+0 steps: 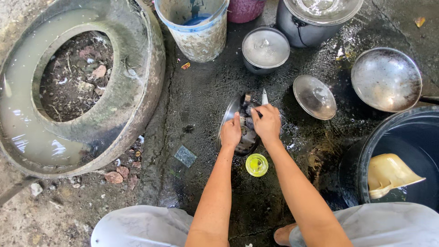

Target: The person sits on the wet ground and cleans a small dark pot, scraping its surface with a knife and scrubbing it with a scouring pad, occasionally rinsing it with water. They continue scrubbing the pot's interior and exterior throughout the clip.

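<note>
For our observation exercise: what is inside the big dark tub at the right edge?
Inside the dark tub floats a cream plastic scoop on dark water. The bottom cannot be seen; the frame cuts off the rest.

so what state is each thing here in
left hand: gripping the tilted metal pan
right hand: closed on a scrubber
small pot: lidded
loose lid: lying apart from any pot
bucket: open
yellow cup: upright
wok: empty

Open wet floor (pixel 196 100) lies left of the metal plate (pixel 227 120), up to the concrete ring (pixel 137 91). Ahead, a bucket (pixel 196 34) and lidded pot (pixel 265 49) block. Rightward stand a loose lid (pixel 314 97), a pan (pixel 386 78) and a dark tub (pixel 402 132). A small yellow cup (pixel 256 164), possibly open-topped, sits nearest the knees.
</note>
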{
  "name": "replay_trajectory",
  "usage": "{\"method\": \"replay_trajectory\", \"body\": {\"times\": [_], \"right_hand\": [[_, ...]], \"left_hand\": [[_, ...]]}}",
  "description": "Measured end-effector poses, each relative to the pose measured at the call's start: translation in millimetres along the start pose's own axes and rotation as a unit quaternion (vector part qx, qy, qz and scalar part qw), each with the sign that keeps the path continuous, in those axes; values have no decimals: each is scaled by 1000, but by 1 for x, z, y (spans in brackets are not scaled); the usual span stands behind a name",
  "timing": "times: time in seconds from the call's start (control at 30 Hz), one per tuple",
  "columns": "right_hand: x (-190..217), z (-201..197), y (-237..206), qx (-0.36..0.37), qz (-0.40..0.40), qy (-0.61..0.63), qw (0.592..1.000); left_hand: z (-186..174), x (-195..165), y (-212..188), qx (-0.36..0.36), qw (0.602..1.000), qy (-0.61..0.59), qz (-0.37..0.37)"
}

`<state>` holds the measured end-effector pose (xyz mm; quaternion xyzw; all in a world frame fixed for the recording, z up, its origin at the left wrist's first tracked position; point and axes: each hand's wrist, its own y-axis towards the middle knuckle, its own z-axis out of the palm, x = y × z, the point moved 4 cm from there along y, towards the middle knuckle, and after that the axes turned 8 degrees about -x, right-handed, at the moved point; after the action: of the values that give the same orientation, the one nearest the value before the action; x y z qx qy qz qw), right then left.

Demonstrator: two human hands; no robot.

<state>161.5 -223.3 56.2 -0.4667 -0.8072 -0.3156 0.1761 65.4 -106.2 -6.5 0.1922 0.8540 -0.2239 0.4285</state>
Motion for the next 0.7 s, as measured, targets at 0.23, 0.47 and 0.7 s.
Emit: {"method": "replay_trajectory", "body": {"times": [0.23,0.47,0.7], "right_hand": [[23,-18,-11,7,-264,-3,964],[-9,11,7,97,-166,71,979],[-20,29,40,75,-99,-7,992]], "left_hand": [[-3,-3,15,-30,1000,-5,-1],[-3,-4,20,-45,999,20,15],[-8,-3,8,-39,999,32,-13]]}}
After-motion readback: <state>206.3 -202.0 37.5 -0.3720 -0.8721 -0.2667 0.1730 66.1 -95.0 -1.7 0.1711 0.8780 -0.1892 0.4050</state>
